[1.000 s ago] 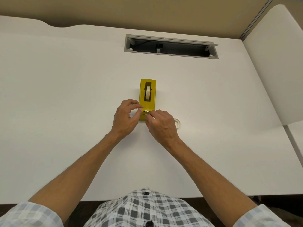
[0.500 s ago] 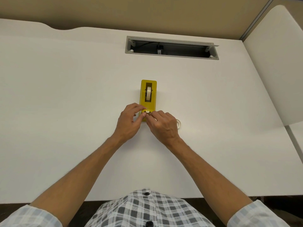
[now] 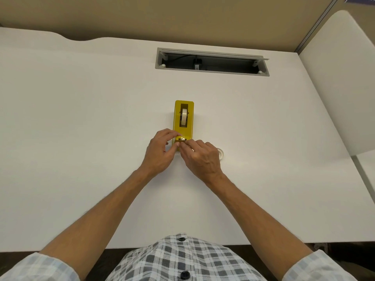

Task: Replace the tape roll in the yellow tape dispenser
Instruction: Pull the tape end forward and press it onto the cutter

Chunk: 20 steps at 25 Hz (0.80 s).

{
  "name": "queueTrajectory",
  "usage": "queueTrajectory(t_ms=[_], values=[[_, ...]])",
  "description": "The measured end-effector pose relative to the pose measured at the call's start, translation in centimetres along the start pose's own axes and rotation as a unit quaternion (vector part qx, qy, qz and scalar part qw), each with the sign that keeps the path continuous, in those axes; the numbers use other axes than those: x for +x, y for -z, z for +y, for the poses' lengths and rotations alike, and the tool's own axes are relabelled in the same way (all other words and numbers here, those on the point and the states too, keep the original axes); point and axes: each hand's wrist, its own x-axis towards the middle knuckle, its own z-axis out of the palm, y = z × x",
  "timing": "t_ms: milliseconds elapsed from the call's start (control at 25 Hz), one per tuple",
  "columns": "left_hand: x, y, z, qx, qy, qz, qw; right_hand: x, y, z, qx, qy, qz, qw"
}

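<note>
The yellow tape dispenser (image 3: 183, 116) stands on the white desk (image 3: 81, 138), lengthwise away from me. A roll of clear tape (image 3: 184, 117) sits in its slot. My left hand (image 3: 159, 152) pinches the near left corner of the dispenser by the cutter. My right hand (image 3: 199, 158) meets it there, thumb and forefinger pinched at the cutter end; whether they hold the tape's loose end I cannot tell. A second, whitish tape roll (image 3: 221, 154) lies flat on the desk, mostly hidden behind my right hand.
A grey cable slot (image 3: 212, 61) is open in the desk behind the dispenser. A white panel (image 3: 341, 94) rises at the right edge. A beige partition wall runs along the back.
Both hands stay at the cutter end; the fingertips have closed a little tighter together there. The dispenser has not moved.
</note>
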Motion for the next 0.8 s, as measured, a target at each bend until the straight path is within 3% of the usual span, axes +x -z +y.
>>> queueTrajectory(t_ms=[360,560,680,800], values=[[0.3,-0.1,-0.1,0.009,-0.001,0.010,1.000,-0.7,0.5,-0.5,0.052,-0.037,-0.030,0.998],[0.3,-0.1,-0.3,0.038,-0.036,0.016,0.998,0.3,1.5,0.7,0.100,-0.109,0.009,0.989],[0.3,0.0,-0.5,0.045,-0.046,0.016,0.998,0.9,1.4,1.4,0.125,-0.157,-0.040,0.979],[0.3,0.1,-0.6,0.055,-0.051,0.007,0.997,0.9,1.2,1.8,0.149,-0.144,-0.064,0.976]])
